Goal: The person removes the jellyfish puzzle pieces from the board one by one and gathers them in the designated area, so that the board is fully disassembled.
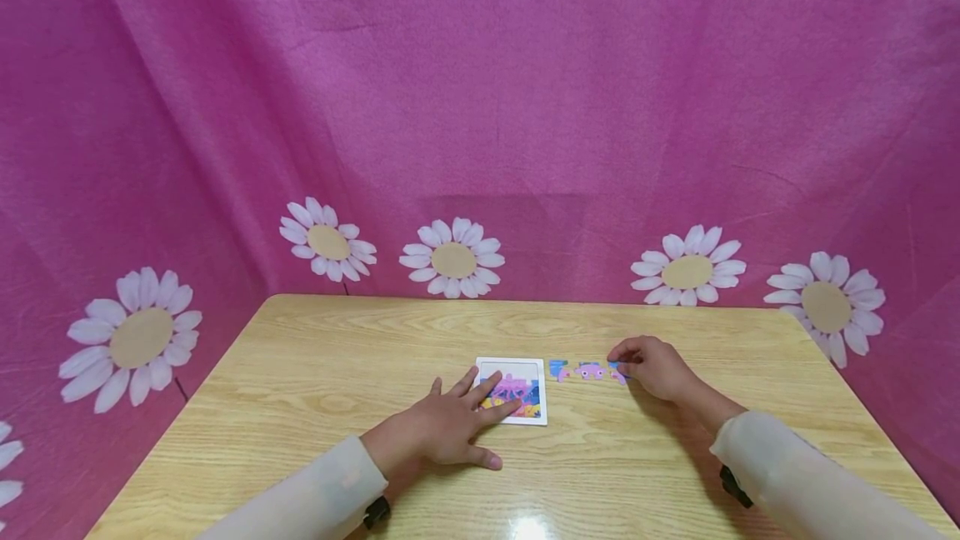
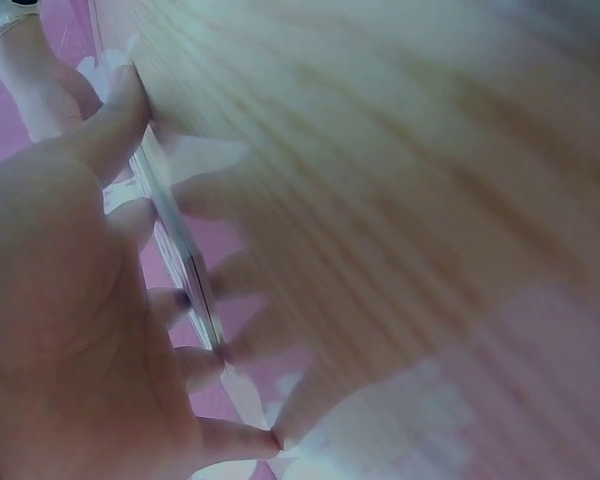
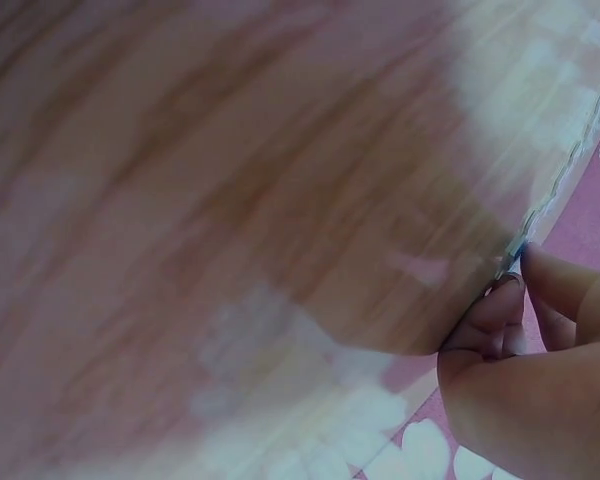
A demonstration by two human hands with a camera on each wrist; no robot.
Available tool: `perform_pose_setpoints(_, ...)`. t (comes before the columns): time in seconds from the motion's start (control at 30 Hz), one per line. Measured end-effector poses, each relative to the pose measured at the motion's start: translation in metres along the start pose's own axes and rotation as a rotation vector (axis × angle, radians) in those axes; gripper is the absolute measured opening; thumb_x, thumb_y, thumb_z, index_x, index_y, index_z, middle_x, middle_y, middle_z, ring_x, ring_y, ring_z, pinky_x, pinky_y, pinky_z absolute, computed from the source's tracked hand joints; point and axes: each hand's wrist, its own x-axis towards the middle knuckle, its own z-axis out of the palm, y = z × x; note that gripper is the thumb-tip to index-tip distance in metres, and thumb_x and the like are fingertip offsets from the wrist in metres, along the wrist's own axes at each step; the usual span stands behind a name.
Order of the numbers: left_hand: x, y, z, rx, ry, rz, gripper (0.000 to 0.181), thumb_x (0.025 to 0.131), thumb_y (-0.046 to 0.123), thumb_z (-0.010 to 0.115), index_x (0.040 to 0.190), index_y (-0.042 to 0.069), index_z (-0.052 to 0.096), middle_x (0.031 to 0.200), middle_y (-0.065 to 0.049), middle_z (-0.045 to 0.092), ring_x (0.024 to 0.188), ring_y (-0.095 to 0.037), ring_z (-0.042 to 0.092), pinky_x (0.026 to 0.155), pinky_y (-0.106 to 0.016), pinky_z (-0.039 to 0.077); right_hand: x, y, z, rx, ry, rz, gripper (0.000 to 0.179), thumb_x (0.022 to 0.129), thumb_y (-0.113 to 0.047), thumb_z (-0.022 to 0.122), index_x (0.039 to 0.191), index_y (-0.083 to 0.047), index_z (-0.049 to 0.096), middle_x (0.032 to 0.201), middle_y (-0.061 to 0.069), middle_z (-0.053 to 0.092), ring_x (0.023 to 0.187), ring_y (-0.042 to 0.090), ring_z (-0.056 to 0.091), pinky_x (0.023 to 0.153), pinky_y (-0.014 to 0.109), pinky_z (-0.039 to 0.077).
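A small square picture puzzle in a white frame [image 1: 534, 394] lies on the table, showing a pink figure over blue and yellow shapes. My left hand [image 1: 457, 423] rests on it with fingers spread, covering its left part. Seen from the left wrist, the fingers reach along the frame's thin edge [image 2: 188, 262]. Right of the frame, flat puzzle pieces sit in a row: a blue and pink one [image 1: 558, 368], a pink one with two eyes [image 1: 592, 372]. My right hand [image 1: 652, 367] pinches the pink and blue puzzle piece [image 1: 617, 375] at the row's right end, partly hiding it.
The light wood table [image 1: 337, 357] is glossy and reflects the hands. A magenta cloth [image 1: 525, 148] with white daisies hangs behind and beside it. Dark wrist straps show under both pale sleeves [image 1: 787, 465].
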Motion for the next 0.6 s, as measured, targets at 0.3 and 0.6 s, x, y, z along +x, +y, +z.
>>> perform_pose_setpoints(0.3, 0.001, 0.000, 0.001, -0.001, 0.010, -0.005, 0.084, 0.091, 0.075, 0.054, 0.163, 0.047, 0.019, 0.174, 0.000, 0.009, 0.159, -0.039, 0.010, 0.110, -0.076, 0.028, 0.002, -0.005, -0.003, 0.035, -0.005, 0.008, 0.009, 0.095, 0.001, 0.070, 0.102, -0.002, 0.075, 0.097, 0.010, 0.073, 0.093, 0.026, 0.066, 0.081, 0.041, 0.053)
perform_pose_setpoints(0.6, 0.002, 0.000, -0.001, -0.010, 0.010, -0.010, 0.085, 0.090, 0.075, 0.056, 0.162, 0.048, 0.021, 0.174, -0.002, 0.009, 0.159, -0.039, 0.010, 0.111, -0.076, 0.028, 0.005, -0.019, 0.000, 0.099, -0.020, 0.002, 0.012, 0.096, 0.000, 0.068, 0.106, 0.001, 0.074, 0.102, 0.013, 0.072, 0.092, 0.024, 0.066, 0.073, 0.032, 0.053)
